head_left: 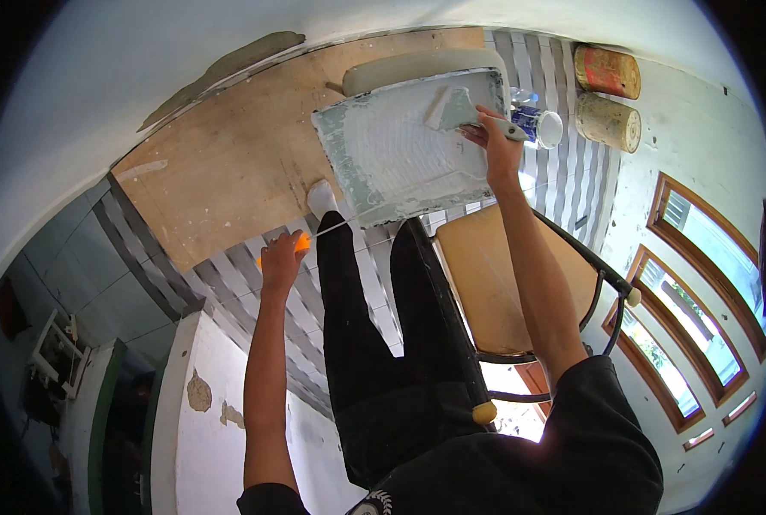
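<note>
My right hand (pixel 496 146) is closed round the pale green handle of a wide flat paintbrush (pixel 458 108). The brush's whitish edge rests on or just over a large grey rectangular board (pixel 383 146), which is smeared with white and worn along its edges. Lower and to the left, my left hand (pixel 282 259) grips the orange handle (pixel 302 241) of a tool with a thin metal rod. That rod points up and right toward the board's near edge; its far end cannot be made out.
A brown wooden sheet (pixel 228 172) covers the floor at left. Beyond the board stands a beige chair back (pixel 426 69). A blue-and-white pot (pixel 548 129) and two stained cans (pixel 606 73) sit at right. Close by my right leg is a tan-seated chair (pixel 516 275).
</note>
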`<state>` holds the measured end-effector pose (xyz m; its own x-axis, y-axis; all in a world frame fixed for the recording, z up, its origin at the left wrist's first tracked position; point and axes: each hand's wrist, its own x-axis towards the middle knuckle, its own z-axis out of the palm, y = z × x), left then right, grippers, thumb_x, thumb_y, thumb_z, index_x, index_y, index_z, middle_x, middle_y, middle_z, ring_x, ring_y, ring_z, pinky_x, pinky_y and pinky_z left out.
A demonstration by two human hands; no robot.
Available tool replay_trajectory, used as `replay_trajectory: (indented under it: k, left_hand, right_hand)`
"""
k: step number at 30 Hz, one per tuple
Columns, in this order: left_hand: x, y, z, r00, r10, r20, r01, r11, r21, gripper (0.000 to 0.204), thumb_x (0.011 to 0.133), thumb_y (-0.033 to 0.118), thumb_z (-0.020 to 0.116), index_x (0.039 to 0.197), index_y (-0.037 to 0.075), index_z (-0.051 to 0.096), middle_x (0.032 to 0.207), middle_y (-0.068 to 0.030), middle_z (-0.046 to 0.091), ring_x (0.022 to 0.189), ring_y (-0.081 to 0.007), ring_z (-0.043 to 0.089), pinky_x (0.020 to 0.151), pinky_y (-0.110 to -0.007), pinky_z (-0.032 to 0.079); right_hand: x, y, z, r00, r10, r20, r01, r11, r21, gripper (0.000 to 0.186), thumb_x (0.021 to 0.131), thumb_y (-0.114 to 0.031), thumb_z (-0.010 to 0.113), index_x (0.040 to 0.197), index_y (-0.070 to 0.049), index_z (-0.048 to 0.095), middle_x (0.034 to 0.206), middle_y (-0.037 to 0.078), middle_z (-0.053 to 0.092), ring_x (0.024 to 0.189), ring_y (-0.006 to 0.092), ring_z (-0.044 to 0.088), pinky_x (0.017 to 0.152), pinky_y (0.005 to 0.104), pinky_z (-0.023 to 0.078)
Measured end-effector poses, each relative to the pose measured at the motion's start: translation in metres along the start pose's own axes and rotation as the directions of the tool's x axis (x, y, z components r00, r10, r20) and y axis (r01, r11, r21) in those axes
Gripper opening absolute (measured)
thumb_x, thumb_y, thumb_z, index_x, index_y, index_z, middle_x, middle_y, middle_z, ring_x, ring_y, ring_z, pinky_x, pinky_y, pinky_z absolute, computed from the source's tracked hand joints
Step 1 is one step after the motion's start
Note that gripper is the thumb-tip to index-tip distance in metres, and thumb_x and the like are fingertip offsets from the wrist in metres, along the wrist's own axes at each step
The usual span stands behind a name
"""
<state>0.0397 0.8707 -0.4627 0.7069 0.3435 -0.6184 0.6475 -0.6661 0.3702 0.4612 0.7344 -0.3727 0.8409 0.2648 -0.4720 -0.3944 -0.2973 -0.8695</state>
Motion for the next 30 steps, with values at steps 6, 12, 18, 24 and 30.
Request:
replay_trajectory:
  k: [6, 12, 18, 24, 30]
  left_hand:
    - [0.002, 0.007, -0.003, 1.000, -0.005, 0.007, 0.005, 0.999, 0.036, 0.043, 0.087, 0.030, 0.067, 0.126, 0.017, 0.056, 0.097, -0.0089, 0.061, 0.093, -0.0281, 0.063, 0.077, -0.047, 0.048]
    - [0.001, 0.003, 0.000, 1.000, -0.003, 0.011, 0.003, 1.000, 0.022, 0.042, 0.088, 0.028, 0.067, 0.126, 0.015, 0.056, 0.098, -0.0091, 0.061, 0.094, -0.0275, 0.063, 0.077, -0.047, 0.048]
    - [0.002, 0.005, 0.003, 1.000, 0.012, -0.012, -0.011, 1.000, 0.018, 0.041, 0.088, 0.026, 0.067, 0.126, 0.014, 0.056, 0.098, -0.0096, 0.061, 0.094, -0.0277, 0.062, 0.077, -0.046, 0.048]
    - [0.001, 0.007, 0.003, 1.000, 0.001, -0.014, -0.001, 1.000, 0.023, 0.043, 0.088, 0.026, 0.067, 0.127, 0.014, 0.055, 0.098, -0.0099, 0.060, 0.094, -0.0281, 0.062, 0.077, -0.046, 0.048]
    - [-0.001, 0.005, 0.005, 1.000, -0.006, -0.022, 0.007, 1.000, 0.020, 0.042, 0.087, 0.023, 0.067, 0.126, 0.013, 0.055, 0.098, -0.0102, 0.060, 0.094, -0.0285, 0.063, 0.079, -0.047, 0.048]
  right_hand:
    - [0.008, -0.010, -0.031, 0.993, 0.027, -0.119, -0.020, 0.998, 0.064, 0.026, 0.087, -0.009, 0.063, 0.110, 0.004, 0.066, 0.095, 0.013, 0.068, 0.077, 0.0200, 0.069, 0.069, 0.0273, 0.059]
    - [0.012, -0.019, -0.028, 0.872, -0.448, 0.196, 0.459, 0.613, -0.643, 0.029, 0.085, -0.014, 0.068, 0.112, -0.004, 0.068, 0.090, 0.017, 0.071, 0.077, 0.0229, 0.071, 0.066, 0.0344, 0.056]
    - [0.013, -0.003, -0.012, 0.748, -0.581, 0.320, 0.584, 0.348, -0.734, 0.030, 0.085, -0.014, 0.066, 0.114, -0.009, 0.067, 0.089, 0.024, 0.067, 0.082, 0.0411, 0.065, 0.071, 0.0434, 0.053]
    - [0.020, 0.002, 0.004, 0.824, -0.408, 0.394, 0.491, 0.165, -0.856, 0.031, 0.077, -0.011, 0.064, 0.108, -0.012, 0.069, 0.077, 0.019, 0.066, 0.078, 0.0373, 0.065, 0.072, 0.0462, 0.051]
    - [0.037, -0.027, -0.017, 0.801, -0.183, 0.569, 0.597, 0.312, -0.739, 0.028, 0.085, -0.014, 0.064, 0.113, -0.015, 0.070, 0.084, 0.016, 0.070, 0.075, 0.0302, 0.069, 0.074, 0.0366, 0.053]
